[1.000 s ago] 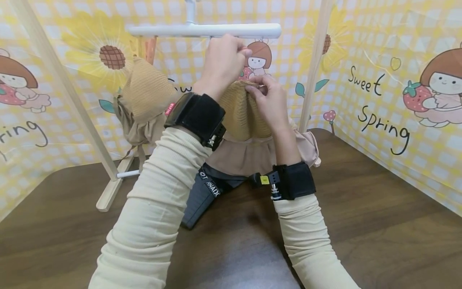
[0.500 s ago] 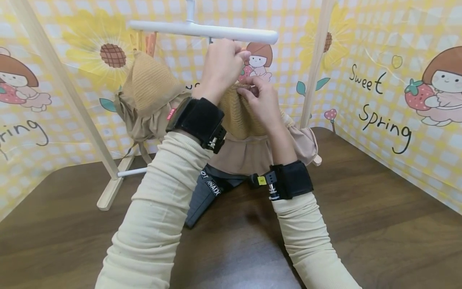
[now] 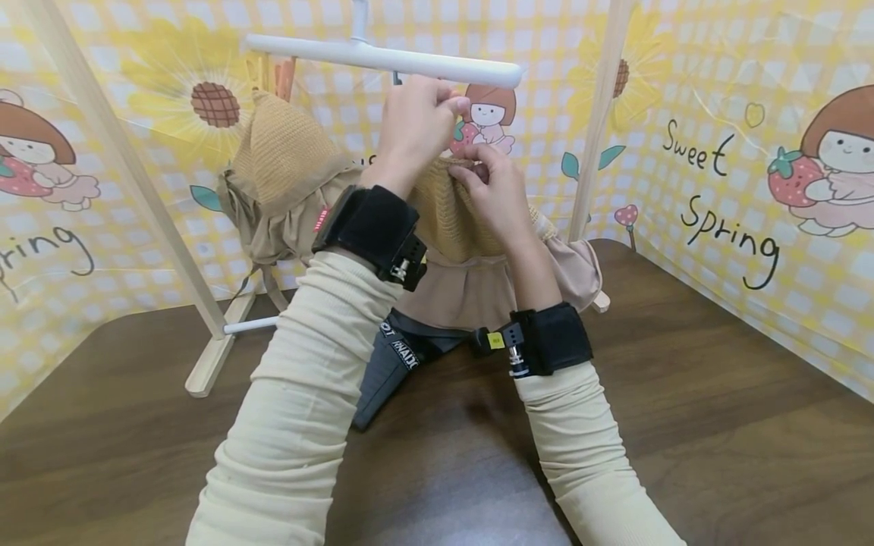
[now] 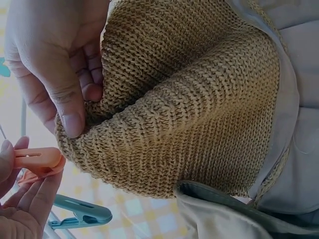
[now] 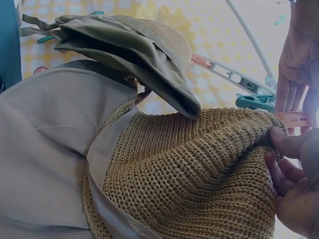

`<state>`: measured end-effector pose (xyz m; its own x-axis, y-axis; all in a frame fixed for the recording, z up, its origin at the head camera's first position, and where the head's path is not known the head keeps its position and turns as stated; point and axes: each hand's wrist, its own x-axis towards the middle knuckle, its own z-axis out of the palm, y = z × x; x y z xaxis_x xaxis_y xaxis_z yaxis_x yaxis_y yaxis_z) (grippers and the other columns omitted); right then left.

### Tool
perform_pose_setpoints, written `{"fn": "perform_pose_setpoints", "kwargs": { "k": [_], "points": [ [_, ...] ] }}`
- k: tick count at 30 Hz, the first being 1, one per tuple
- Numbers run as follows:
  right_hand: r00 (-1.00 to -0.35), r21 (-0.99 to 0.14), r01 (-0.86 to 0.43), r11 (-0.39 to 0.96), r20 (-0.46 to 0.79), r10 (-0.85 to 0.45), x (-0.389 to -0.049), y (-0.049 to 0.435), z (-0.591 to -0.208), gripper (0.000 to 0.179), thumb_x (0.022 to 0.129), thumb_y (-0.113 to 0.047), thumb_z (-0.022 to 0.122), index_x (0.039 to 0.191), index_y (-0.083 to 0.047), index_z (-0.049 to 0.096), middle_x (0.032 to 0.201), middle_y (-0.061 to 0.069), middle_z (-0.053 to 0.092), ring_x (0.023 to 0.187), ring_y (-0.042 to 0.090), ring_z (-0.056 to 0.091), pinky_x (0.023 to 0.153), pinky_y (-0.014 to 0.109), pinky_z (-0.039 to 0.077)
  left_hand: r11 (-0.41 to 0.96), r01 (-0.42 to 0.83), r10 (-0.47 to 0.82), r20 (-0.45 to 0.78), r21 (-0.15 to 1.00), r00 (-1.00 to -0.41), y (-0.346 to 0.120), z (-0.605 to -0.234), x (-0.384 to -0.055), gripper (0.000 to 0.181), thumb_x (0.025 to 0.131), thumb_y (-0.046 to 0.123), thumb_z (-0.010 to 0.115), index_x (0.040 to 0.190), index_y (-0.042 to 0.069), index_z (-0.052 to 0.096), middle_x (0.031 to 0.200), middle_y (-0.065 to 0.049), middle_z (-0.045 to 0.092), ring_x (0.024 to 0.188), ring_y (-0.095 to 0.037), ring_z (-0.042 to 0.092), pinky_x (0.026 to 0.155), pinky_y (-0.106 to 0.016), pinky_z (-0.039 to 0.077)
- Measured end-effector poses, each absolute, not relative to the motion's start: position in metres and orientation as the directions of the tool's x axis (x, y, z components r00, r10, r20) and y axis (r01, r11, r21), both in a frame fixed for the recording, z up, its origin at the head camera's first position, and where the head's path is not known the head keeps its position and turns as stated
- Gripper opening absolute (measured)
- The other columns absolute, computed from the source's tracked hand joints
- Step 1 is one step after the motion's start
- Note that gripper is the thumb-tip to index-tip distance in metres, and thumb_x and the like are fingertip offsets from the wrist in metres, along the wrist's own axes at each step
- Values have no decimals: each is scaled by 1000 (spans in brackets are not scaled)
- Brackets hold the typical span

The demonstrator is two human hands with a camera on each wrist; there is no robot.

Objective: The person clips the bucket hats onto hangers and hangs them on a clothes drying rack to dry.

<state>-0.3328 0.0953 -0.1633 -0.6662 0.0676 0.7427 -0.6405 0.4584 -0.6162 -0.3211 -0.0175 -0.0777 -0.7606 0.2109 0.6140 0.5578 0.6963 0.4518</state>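
Observation:
My right hand (image 3: 497, 186) pinches the crown of a tan knitted sun hat (image 3: 451, 216) with a beige cloth brim; thumb and fingers fold the knit in the left wrist view. My left hand (image 3: 418, 125) is just above, below the white hanger bar (image 3: 410, 61). It pinches an orange clothespin (image 4: 37, 159), whose jaws are right at the hat's gathered edge. The hat hangs down with its brim lowest. Beside the orange clothespin, a teal clothespin (image 4: 82, 211) hangs from the hanger. Most of the left fingers are hidden in the head view.
A second tan hat (image 3: 290, 148) hangs at left from an orange clothespin (image 3: 284, 80). Wooden stand posts (image 3: 130, 152) rise on both sides. Dark grey cloth with a lettered band (image 3: 389, 371) shows under the brim, over the brown table (image 3: 683, 425). A printed yellow-checked backdrop surrounds it.
The hanger bar has tilted, right end down and left end up, and the second hat has risen slightly. My right hand has shifted a little left with the pinched hat.

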Motion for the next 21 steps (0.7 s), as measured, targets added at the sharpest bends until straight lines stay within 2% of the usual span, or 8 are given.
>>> {"fn": "perform_pose_setpoints", "kwargs": {
  "k": [8,13,18,21],
  "points": [
    [-647,-584,-688,431,762,0,-330,95,-161,17,94,-5,64,106,7,67,108,15,64,85,21,62,78,22,47,695,560,206,621,451,-756,-18,-79,-321,29,102,29,52,103,9,73,69,0,48,62,-11,37,61,-20,29],
    [-653,-596,-708,379,757,-32,-325,99,-158,16,95,-4,61,106,8,65,105,14,64,82,18,58,77,22,45,717,546,208,615,433,-761,-19,-77,-322,29,102,31,51,106,12,73,69,1,49,60,-9,39,60,-21,30],
    [-656,-612,-706,357,754,-5,-324,105,-157,15,95,-1,60,106,9,63,102,13,62,85,16,58,80,22,45,726,531,205,598,438,-775,-21,-77,-323,28,102,32,52,88,13,67,68,1,51,62,-11,42,62,-21,33],
    [-646,-607,-719,338,763,-4,-325,107,-158,14,94,2,60,104,11,62,103,14,61,91,18,60,85,24,47,728,526,207,590,440,-780,-21,-76,-323,29,102,32,52,84,12,63,68,0,50,64,-11,43,62,-22,33]
  ]
}}
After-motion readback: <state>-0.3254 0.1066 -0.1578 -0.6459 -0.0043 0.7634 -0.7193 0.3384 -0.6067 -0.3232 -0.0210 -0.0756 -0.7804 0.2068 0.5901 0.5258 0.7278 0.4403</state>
